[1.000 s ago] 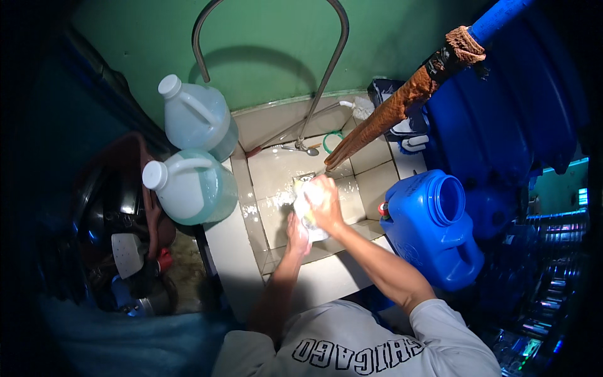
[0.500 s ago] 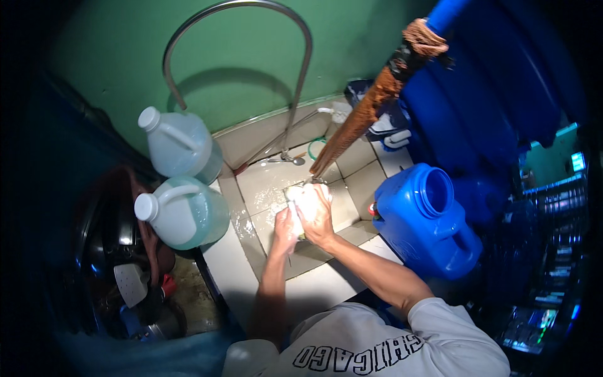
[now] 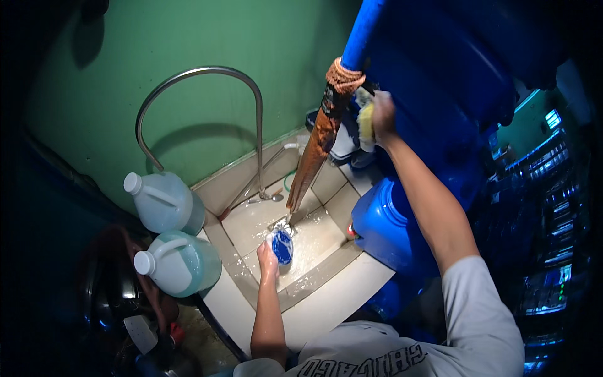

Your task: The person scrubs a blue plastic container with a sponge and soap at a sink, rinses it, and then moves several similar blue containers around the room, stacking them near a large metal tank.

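My left hand [image 3: 267, 259] grips a small blue cup [image 3: 282, 246] low over the tiled sink [image 3: 308, 276]. White streaks like suds lie on the cup. Up at the right, my right hand [image 3: 384, 118] is closed round a yellow sponge [image 3: 365, 123], beside a brown wrapped cloth [image 3: 321, 131] on a blue pipe [image 3: 362, 34]. That cloth hangs down into the sink, its tip just above the cup. Spoons [image 3: 275, 197] lie at the sink's back, near the base of a curved metal faucet [image 3: 259, 125].
Two jugs, one with pale liquid [image 3: 164, 204] and one with greenish liquid [image 3: 179, 264], stand on the left ledge. A blue plastic container [image 3: 380, 217] stands at the right rim. Dark pots [image 3: 103, 289] sit lower left. A green wall [image 3: 188, 38] rises behind.
My hands were together over the sink; now my right hand has risen to the upper right with the sponge. My left hand stays low with the cup. The view has shifted.
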Motion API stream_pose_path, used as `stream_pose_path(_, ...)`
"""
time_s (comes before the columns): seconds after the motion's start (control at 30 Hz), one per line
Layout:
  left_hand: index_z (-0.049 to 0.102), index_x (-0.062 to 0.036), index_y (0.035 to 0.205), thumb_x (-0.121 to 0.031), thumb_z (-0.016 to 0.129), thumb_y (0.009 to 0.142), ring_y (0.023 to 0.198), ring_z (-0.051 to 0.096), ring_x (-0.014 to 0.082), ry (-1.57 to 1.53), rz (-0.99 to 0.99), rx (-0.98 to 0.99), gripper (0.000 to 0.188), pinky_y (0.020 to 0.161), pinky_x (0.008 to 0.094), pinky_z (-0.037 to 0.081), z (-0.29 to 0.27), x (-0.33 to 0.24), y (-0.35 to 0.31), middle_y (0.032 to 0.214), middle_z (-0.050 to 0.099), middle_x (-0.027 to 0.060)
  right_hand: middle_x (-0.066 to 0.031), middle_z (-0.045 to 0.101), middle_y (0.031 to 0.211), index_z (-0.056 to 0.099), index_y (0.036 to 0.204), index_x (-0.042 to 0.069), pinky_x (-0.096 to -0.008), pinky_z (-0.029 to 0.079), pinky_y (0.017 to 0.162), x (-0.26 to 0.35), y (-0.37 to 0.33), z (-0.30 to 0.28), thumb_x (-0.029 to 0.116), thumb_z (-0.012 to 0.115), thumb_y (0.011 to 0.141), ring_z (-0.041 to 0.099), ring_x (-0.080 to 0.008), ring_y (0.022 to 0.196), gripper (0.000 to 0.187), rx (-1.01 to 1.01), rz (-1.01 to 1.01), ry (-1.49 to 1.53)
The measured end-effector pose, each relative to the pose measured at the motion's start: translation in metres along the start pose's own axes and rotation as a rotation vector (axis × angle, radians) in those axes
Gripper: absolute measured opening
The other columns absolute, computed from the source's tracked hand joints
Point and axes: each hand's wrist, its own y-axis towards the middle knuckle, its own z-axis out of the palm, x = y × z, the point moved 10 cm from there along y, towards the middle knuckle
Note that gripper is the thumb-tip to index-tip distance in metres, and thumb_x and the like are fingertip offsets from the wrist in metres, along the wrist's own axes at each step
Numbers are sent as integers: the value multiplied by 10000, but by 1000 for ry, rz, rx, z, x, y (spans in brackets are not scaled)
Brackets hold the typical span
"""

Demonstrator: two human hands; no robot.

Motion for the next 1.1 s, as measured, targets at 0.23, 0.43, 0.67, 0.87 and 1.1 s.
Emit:
stream_pose_path(0.23, 566, -40, 1200, -248, 443, 1080, 934, 652, 141, -125, 3, 5, 270, 842, 316, 548, 7, 32, 50, 1066, 663, 45, -258, 479, 1406, 439, 1428, 13, -412, 406, 1088, -71, -75, 94, 484, 804, 691, 465, -388, 1314, 947, 1101, 144, -772)
stream_pose_path(0.43, 579, -28, 1123, -267, 469, 1032, 967, 686, 233, -451, -285, 52, 279, 880, 410, 580, 53, 69, 97, 1097, 675, 127, -126, 500, 1459, 419, 1485, 88, -480, 512, 956, -86, -199, 142, 722, 707, 700, 513, -297, 1294, 1049, 1285, 682, -401)
stream_pose_path(0.67, 638, -56, 1132, -292, 520, 949, 930, 654, 205, -357, -227, -127, 321, 789, 365, 540, 69, 37, 97, 1052, 655, 86, -118, 526, 1419, 458, 1452, 44, -404, 401, 1093, -79, -281, 199, 455, 759, 847, 494, -240, 1294, 791, 851, 848, 330)
stream_pose_path(0.87, 594, -45, 1216, -191, 488, 1032, 972, 657, 179, -319, 9, -26, 258, 845, 336, 544, 68, -23, 88, 1128, 667, 70, -134, 708, 1084, 676, 1137, 5, -353, 486, 905, -59, -252, 191, 555, 606, 931, 639, -203, 992, 592, 736, 511, -156)
stream_pose_path(1.1, 567, -58, 1248, -304, 437, 1056, 1079, 657, 246, -587, -114, 406, 338, 983, 429, 524, 91, -46, 59, 1194, 663, 103, -158, 707, 1060, 662, 1089, 43, -405, 502, 878, -11, -250, 189, 577, 526, 952, 665, -303, 971, 567, 1104, 230, -454)
